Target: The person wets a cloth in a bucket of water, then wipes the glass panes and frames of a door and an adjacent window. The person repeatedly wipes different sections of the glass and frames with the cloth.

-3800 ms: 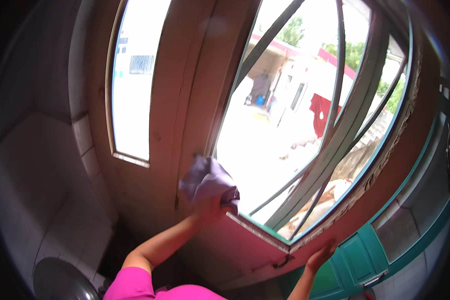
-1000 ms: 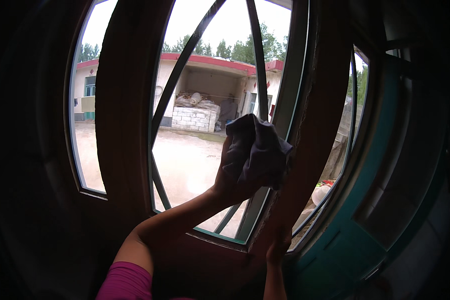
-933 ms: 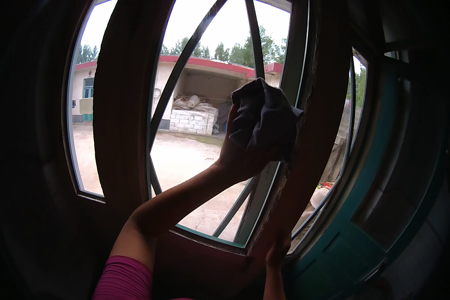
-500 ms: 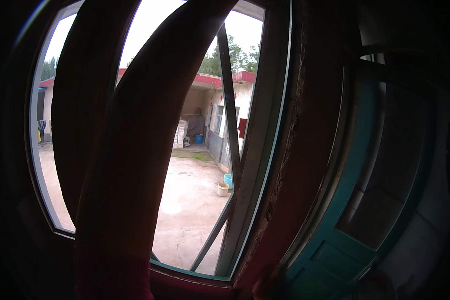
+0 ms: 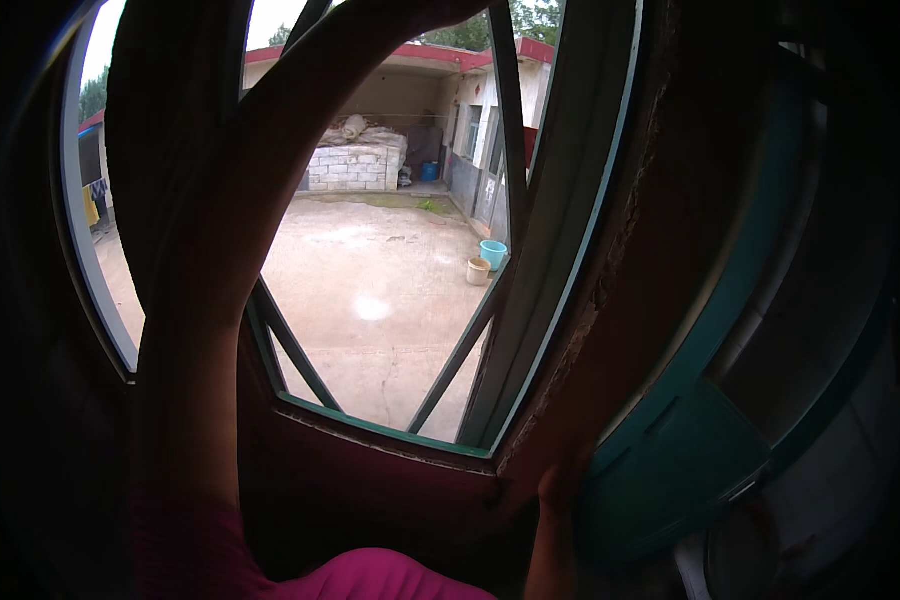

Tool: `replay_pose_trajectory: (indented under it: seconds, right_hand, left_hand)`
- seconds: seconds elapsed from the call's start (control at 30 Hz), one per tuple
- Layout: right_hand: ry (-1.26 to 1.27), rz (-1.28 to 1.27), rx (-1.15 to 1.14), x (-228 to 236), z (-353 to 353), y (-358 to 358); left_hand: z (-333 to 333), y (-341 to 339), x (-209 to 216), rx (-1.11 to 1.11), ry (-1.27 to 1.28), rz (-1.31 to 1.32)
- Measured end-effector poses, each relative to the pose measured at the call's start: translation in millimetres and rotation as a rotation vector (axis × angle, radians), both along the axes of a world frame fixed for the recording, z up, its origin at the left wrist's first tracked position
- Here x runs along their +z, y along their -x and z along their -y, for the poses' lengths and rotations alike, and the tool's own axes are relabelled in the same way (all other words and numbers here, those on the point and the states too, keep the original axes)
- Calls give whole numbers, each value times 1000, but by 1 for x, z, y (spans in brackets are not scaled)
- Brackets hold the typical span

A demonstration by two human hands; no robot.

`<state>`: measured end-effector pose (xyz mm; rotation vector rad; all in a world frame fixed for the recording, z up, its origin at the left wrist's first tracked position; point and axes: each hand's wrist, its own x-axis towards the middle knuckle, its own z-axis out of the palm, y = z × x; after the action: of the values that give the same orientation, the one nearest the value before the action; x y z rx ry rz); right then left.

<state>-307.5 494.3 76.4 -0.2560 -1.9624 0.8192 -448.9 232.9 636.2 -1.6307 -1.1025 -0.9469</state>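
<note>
My left arm (image 5: 205, 240), in a pink sleeve (image 5: 195, 545), reaches up across the window (image 5: 530, 330). At the top edge only the base of my left hand (image 5: 455, 10) shows, near the upper part of a slanted bar (image 5: 511, 120); its fingers are cut off by the picture's edge. Lower right, my right hand (image 5: 567, 478) is raised against the dark red wall (image 5: 620, 350) beside the teal door (image 5: 685, 450). It is too dim to tell how its fingers lie or whether they grip anything.
The window sill (image 5: 385, 445) runs below the glass, with a second slanted bar (image 5: 455, 365) above it. Outside lies a concrete yard (image 5: 360, 260) with a blue bucket (image 5: 493, 252), a pale bucket (image 5: 478, 270) and a white block stack (image 5: 355, 168). A dark upright (image 5: 180, 120) stands at left.
The view has tilted down, bringing the sill, my pink top and my right forearm into sight. My left arm now bends more to the right at the top.
</note>
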Motion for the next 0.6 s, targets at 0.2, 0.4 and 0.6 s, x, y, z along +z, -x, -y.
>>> replay_pose_trajectory:
  seconds: [0.2,0.4,0.6]
  right_hand:
    - [230,-97,109,61,14,-15]
    - [195,-129,64,63,13,-10]
    - [176,-208,115,79,37,-4]
  left_hand:
    - [27,16,-238,-3,308,695]
    - [79,-9,-498,-848,303,1666]
    - [70,-1,-435,-871,92,1301]
